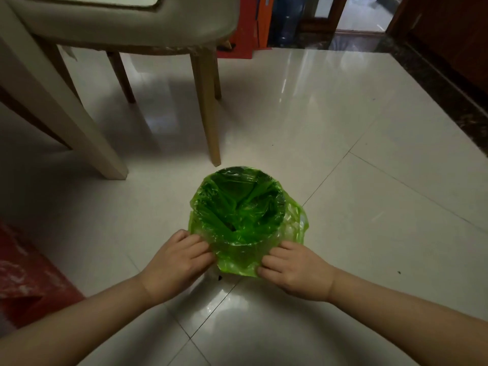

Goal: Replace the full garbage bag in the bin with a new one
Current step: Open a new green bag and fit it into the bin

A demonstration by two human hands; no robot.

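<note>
On the pale tiled floor (356, 143), just near of a chair's front leg, stood a small round bin (269, 178) lined with a translucent green garbage bag (237, 207). The bag's mouth was open and folded over the bin's rim, with loose plastic draping down the near and right sides, so that little of the bin itself showed. Something dark lay at the bottom of the bag, too dim to identify. The left hand (175, 262) gripped the skirt of the bag at the bin's near left side, fingers curled shut on the plastic. The right hand (295, 268) did the same at the near right side, fingers bunched closed around the hanging edge. Both forearms reached in from the near edge. A beige upholstered chair (126, 25) with wooden legs stood at the far left, beside a thick cream leg (60, 101) slanting down to the floor. A red plastic bag (23, 276) lay at the near left.
</note>
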